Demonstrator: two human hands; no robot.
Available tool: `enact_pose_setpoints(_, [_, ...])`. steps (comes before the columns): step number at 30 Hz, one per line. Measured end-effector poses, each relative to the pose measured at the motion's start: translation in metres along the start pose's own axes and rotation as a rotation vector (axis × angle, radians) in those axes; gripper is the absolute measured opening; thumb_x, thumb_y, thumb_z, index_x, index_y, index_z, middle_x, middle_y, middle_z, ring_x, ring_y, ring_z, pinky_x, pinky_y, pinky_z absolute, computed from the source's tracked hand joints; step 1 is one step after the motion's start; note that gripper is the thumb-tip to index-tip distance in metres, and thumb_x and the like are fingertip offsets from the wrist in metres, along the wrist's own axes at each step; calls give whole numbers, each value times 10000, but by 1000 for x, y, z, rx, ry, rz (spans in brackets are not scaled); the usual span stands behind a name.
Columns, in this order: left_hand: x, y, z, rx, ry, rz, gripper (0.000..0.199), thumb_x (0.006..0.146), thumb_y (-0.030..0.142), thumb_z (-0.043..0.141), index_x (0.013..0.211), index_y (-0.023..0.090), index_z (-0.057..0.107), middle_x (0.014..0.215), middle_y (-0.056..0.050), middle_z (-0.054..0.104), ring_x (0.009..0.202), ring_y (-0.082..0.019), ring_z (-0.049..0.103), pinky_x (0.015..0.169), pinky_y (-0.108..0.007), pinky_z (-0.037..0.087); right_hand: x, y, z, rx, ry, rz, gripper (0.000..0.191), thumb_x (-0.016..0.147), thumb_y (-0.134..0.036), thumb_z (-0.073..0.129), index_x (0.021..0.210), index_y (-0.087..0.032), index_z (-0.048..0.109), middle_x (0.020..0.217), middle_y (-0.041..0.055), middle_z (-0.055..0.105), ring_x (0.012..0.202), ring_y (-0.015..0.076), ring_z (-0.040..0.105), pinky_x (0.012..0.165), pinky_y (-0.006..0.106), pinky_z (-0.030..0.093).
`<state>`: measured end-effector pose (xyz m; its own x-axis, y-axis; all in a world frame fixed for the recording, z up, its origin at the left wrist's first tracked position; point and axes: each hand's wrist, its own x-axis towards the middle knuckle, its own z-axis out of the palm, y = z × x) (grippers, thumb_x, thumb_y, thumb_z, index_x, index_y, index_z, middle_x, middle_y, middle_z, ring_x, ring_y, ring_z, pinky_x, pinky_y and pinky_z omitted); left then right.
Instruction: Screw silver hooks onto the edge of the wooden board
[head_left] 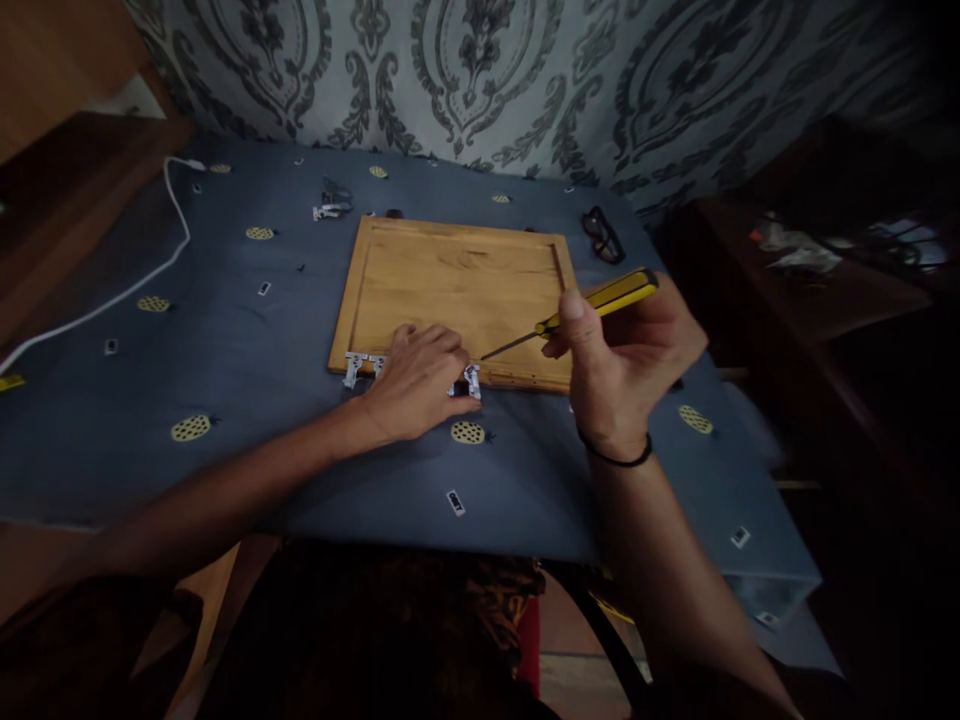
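A framed wooden panel [457, 285], like a small cabinet door, lies flat on the table. Metal hinges sit along its near edge: one hinge [354, 368] at the left corner, with more metal beside it, and another hinge [472, 381] further right. My left hand [424, 385] is curled over that near edge, with thumb and fingers closed around the right hinge; part of the metal is hidden beneath it. In my right hand [626, 365] I grip a yellow-and-black screwdriver [600, 303]. Its thin shaft slants down left, and the tip is close to the right hinge; contact is unclear.
A blue tablecloth [247, 400] with a pineapple print covers the table. Loose metal hinges [332, 200] lie behind the panel's left corner, and black-framed glasses [602, 236] at the back right. A white cable [180, 215] runs along the left. A patterned curtain [480, 80] hangs behind.
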<state>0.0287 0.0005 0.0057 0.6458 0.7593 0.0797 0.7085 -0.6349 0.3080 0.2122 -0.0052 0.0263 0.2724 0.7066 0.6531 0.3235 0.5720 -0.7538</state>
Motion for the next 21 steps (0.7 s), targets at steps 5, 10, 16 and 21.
enact_pose_setpoints(5, [0, 0, 1, 9, 15, -6, 300, 914, 437, 767, 1011, 160, 708, 1129, -100, 689, 1177, -310, 585, 993, -465, 363, -1, 2, 0, -12, -75, 61, 417, 759, -518, 886, 684, -262, 566, 601, -51, 556, 446, 108, 550, 377, 258, 425])
enact_pose_setpoints(10, [0, 0, 1, 25, 20, 3, 320, 910, 448, 772, 1020, 153, 709, 1135, -110, 689, 1162, -312, 592, 983, -471, 377, -5, 12, 1, -23, -120, 14, 396, 778, -505, 878, 704, -254, 581, 623, -50, 568, 455, 104, 554, 381, 244, 421])
enact_pose_setpoints(16, [0, 2, -2, 37, -9, -12, 330, 901, 448, 787, 1007, 147, 705, 1142, -110, 689, 1172, -318, 600, 989, -478, 386, -6, 22, 1, -36, -152, -16, 414, 777, -496, 881, 690, -242, 567, 566, -71, 536, 436, 93, 554, 384, 221, 401])
enact_pose_setpoints(21, [0, 2, 0, 51, 12, 3, 346, 899, 460, 787, 1014, 145, 702, 1136, -115, 693, 1155, -315, 604, 976, -466, 389, 0, 13, -3, 35, -256, 90, 376, 710, -497, 926, 739, -243, 650, 658, -65, 627, 460, 84, 567, 408, 218, 467])
